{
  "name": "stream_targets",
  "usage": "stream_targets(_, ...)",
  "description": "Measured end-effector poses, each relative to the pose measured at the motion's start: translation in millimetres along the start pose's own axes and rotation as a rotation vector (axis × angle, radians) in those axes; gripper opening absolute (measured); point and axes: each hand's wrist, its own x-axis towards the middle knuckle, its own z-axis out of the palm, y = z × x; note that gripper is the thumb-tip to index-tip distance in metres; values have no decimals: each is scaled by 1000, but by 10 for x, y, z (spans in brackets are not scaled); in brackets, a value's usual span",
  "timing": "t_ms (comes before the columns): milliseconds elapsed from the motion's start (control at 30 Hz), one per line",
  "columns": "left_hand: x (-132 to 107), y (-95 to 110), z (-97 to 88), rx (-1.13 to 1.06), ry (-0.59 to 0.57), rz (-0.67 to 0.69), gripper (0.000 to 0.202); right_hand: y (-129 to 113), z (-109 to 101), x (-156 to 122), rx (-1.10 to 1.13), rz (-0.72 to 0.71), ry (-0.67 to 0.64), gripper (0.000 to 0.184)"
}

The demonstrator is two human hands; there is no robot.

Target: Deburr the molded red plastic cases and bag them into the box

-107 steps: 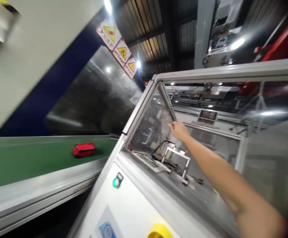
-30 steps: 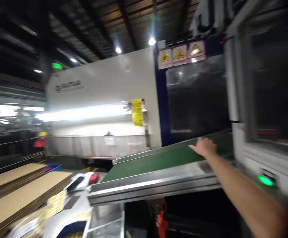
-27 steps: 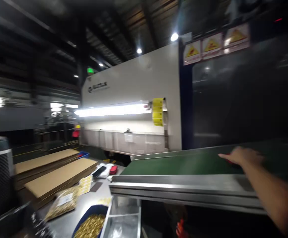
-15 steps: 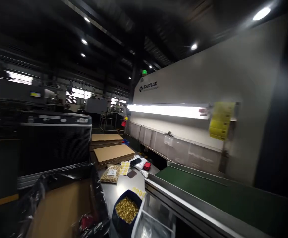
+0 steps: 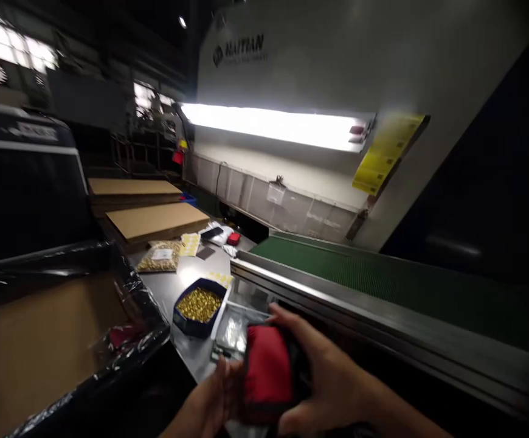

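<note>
A blocky red and black object (image 5: 269,368) is between my hands at the bottom of the view; its exact kind is not clear. My right hand (image 5: 332,374) grips its right side, thumb below and fingers over the top. Against the lower left side, my left hand (image 5: 214,395) is closed, its fingertips partly hidden by the object. Just beyond stands a dark blue bin (image 5: 186,322) full of small brass-coloured parts (image 5: 200,304). Beside it, a clear divided tray (image 5: 250,313) holds transparent plastic bags.
To the left is a box lined with black plastic (image 5: 148,304), with a red piece inside. Cardboard stacks (image 5: 159,220) and a bag of brass parts (image 5: 160,257) lie behind the bin. On the right, a green conveyor (image 5: 319,258) runs in front of a large machine (image 5: 319,67).
Both hands have come into view with the red and black object. The camera has turned down and to the right, and the table appears closer.
</note>
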Motion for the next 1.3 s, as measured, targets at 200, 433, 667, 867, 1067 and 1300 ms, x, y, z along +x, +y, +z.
stream_targets(200,-140,111,-99,-606,91,-205,67,-204,888,139,85,-89,-135,117)
stream_targets(433,-304,-40,-409,-659,146,-195,61,-43,1251,-8,203,45,-87,114)
stream_targets(667,-405,-167,-803,-715,87,-189,66,872,2120,-382,224,697,663,44)
stream_targets(867,-416,-242,-961,-735,242,-204,59,728,2311,-348,185,676,674,29)
stream_targets(1067,-395,-219,-958,-820,289,-180,58,-44,2218,-100,-62,1,306,61)
stream_targets(1300,-454,-274,-1028,-862,169,-219,61,-129,2411,-141,-221,-205,356,37)
